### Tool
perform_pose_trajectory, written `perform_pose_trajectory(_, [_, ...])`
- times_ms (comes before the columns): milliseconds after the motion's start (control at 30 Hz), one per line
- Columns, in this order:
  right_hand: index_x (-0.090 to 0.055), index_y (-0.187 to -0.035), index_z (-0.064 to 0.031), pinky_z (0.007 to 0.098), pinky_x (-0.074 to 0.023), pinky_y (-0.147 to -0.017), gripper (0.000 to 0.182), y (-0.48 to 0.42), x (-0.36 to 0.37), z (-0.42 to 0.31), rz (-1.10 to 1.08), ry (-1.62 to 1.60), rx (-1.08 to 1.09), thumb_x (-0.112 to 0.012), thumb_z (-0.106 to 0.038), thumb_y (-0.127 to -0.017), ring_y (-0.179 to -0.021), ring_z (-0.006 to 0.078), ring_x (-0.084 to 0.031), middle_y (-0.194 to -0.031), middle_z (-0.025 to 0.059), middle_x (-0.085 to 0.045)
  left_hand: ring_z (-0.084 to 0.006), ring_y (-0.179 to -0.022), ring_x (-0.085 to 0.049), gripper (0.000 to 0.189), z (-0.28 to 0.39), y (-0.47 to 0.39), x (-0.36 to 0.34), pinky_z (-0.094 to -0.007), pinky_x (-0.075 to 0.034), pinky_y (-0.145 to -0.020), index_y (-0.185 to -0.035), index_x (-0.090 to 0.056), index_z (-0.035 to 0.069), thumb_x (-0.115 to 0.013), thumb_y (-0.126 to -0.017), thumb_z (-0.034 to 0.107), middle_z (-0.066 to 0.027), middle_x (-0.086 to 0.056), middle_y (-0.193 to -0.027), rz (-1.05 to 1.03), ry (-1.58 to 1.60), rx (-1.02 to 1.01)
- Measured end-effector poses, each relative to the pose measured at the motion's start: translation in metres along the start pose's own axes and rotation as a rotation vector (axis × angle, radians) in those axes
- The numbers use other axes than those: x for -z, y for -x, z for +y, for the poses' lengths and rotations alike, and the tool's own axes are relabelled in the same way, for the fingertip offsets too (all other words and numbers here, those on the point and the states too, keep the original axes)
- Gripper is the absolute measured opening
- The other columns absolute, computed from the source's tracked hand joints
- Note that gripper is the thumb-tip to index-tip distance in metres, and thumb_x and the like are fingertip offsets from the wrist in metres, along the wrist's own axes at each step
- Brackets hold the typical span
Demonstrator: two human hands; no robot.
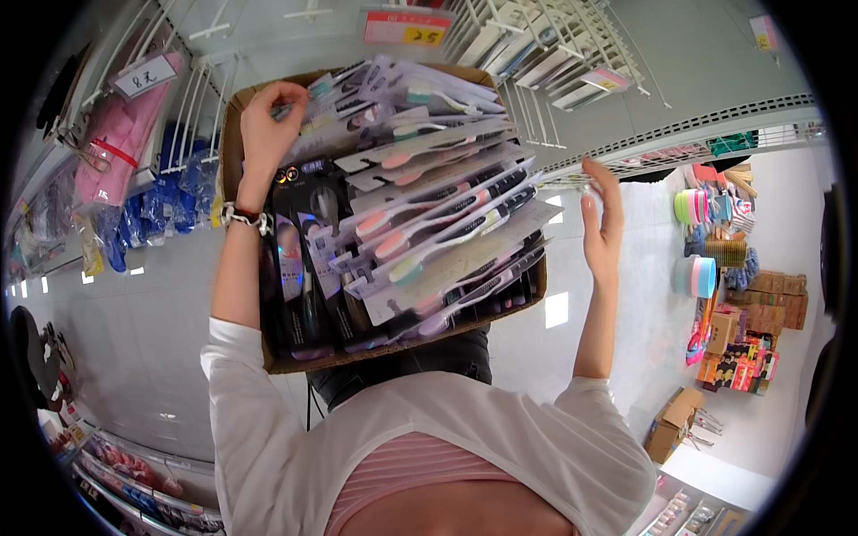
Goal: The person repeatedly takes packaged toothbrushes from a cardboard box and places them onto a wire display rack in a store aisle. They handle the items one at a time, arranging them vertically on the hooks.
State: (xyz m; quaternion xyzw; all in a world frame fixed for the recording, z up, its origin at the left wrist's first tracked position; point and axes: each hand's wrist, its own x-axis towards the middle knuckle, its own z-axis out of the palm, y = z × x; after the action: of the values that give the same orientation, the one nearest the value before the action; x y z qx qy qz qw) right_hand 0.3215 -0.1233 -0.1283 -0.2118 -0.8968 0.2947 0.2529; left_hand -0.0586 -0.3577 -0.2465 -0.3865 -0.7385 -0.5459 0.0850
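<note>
An open cardboard box [402,347] full of carded items stands in front of me, near my waist. On top lie several blister packs of brushes with white handles [436,228], slanting across its right part. Dark printed packs [301,268] stand along its left side. My left hand [275,124] is over the box's upper left corner, thumb and fingertips brought together at the edge of the packs; whether they pinch one is unclear. To the right of the box, my right hand [600,221] is raised in the air with thumb and forefinger apart, holding nothing.
Beyond the box are wire display hooks with hanging white packs [549,47] and price tags [409,28]. Pink packaged goods [120,147] and blue bagged goods [161,208] hang at left. Plastic buckets [697,276] and cardboard boxes [771,301] stand farther right. Lower left is another stocked shelf [147,482].
</note>
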Motion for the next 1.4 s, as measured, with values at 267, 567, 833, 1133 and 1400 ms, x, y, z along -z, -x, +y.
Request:
perform_pose_trajectory(267, [-0.053,-0.126,0.0050,0.0280,-0.0439,-0.090,0.042,0.062,-0.052,0.064,-0.103,-0.677,-0.700,-0.048,-0.027,-0.099,-0.103,0.0127,-0.056,-0.115,0.0070,-0.062,-0.0267,-0.122,-0.049,0.032,-0.011,0.004,0.000,-0.0476,-0.026,-0.107,-0.112,-0.065,0.009,-0.057,-0.088,0.030,-0.0073,-0.059,-0.125,-0.029,-0.511,0.039])
perform_pose_trajectory(567, [-0.058,-0.120,0.0052,0.0250,-0.0457,-0.084,0.034,0.076,-0.078,0.081,0.069,-0.776,-0.657,-0.051,-0.019,-0.098,-0.095,0.0109,-0.058,-0.106,0.0060,-0.065,-0.0238,-0.127,-0.044,0.033,-0.011,0.002,0.004,-0.0602,-0.016,-0.109,-0.114,-0.057,0.012,-0.057,-0.090,0.034,-0.0035,-0.056,-0.128,-0.066,-0.619,0.121])
perform_pose_trajectory(833, [-0.059,-0.118,0.0051,0.0238,-0.0446,-0.080,0.031,0.071,-0.076,0.067,0.084,-0.673,-0.667,-0.048,-0.017,-0.098,-0.089,0.0096,-0.056,-0.099,0.0035,-0.065,-0.0279,-0.113,-0.051,0.030,0.002,0.000,0.016,-0.0550,-0.025,-0.106,-0.105,-0.056,0.007,-0.060,-0.087,0.031,-0.0080,-0.062,-0.107,-0.054,-0.576,0.128])
perform_pose_trajectory(1133, [-0.058,-0.118,0.0021,0.0266,-0.0449,-0.078,0.031,0.066,-0.076,0.050,-0.057,-0.485,-0.582,-0.049,-0.019,-0.098,-0.084,0.0101,-0.053,-0.088,0.0043,-0.064,-0.0320,-0.110,-0.050,0.041,0.001,0.010,0.039,-0.0459,-0.034,-0.100,-0.116,-0.060,0.006,-0.063,-0.085,0.033,-0.0130,-0.060,-0.112,-0.139,-0.701,0.097])
perform_pose_trajectory(1400, [-0.058,-0.122,0.0008,0.0275,-0.0443,-0.083,0.031,0.065,-0.097,0.013,-0.033,-0.543,-0.535,-0.048,-0.018,-0.098,-0.087,0.0119,-0.054,-0.094,0.0080,-0.066,-0.0308,-0.115,-0.045,0.038,-0.015,0.037,0.084,-0.0428,-0.032,-0.101,-0.116,-0.061,0.008,-0.062,-0.086,0.032,-0.0115,-0.055,-0.119,-0.076,-0.722,0.062])
